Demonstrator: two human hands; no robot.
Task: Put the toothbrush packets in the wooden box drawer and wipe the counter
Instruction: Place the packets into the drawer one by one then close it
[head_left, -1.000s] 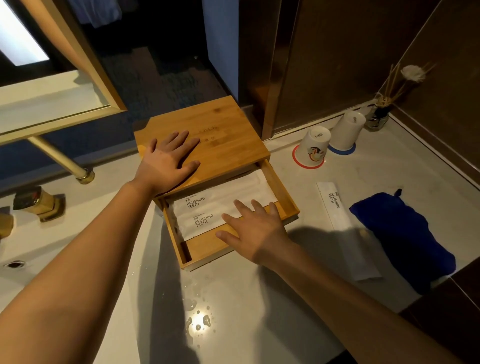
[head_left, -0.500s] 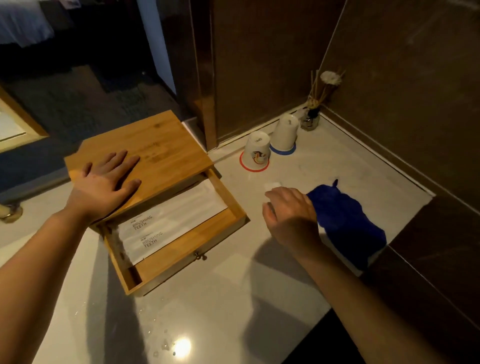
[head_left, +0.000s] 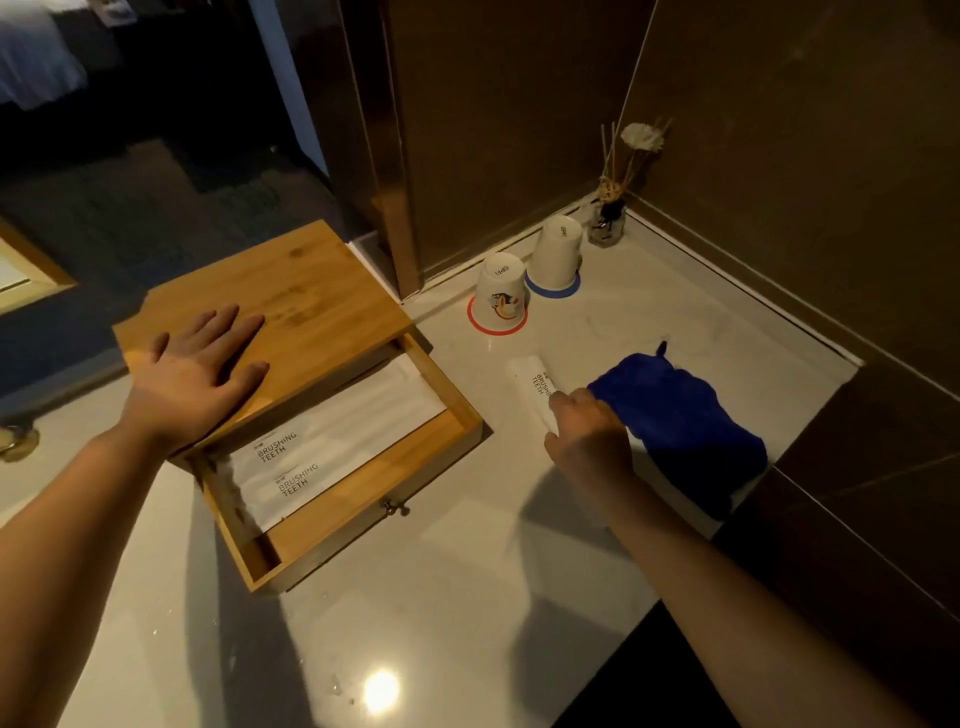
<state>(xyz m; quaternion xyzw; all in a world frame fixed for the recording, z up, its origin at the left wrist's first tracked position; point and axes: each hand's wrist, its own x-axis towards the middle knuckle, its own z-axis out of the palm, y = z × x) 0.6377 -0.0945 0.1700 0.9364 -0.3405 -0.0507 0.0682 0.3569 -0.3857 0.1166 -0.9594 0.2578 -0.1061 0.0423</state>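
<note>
A wooden box (head_left: 311, 296) stands on the pale counter (head_left: 467, 597) with its drawer (head_left: 363, 509) pulled out. Two white toothbrush packets (head_left: 337, 447) printed "BRUSHING TEETH" lie side by side in the drawer. My left hand (head_left: 197, 374) rests flat on the box lid, fingers spread. A third white toothbrush packet (head_left: 530, 382) lies on the counter to the right of the drawer. My right hand (head_left: 587, 436) is down on its near end, fingers curled over it. A blue cloth (head_left: 685, 426) lies crumpled just right of that hand.
Two upturned white cups (head_left: 498, 293) (head_left: 558, 254) stand on red and blue coasters behind the packet. A reed diffuser (head_left: 608, 218) sits in the back corner. Dark walls border the counter at back and right. Water drops glint near the front edge (head_left: 337, 686).
My right hand left the drawer front and moved right to the packet on the counter beside the blue cloth. The view swung right. My left hand stayed on the lid.
</note>
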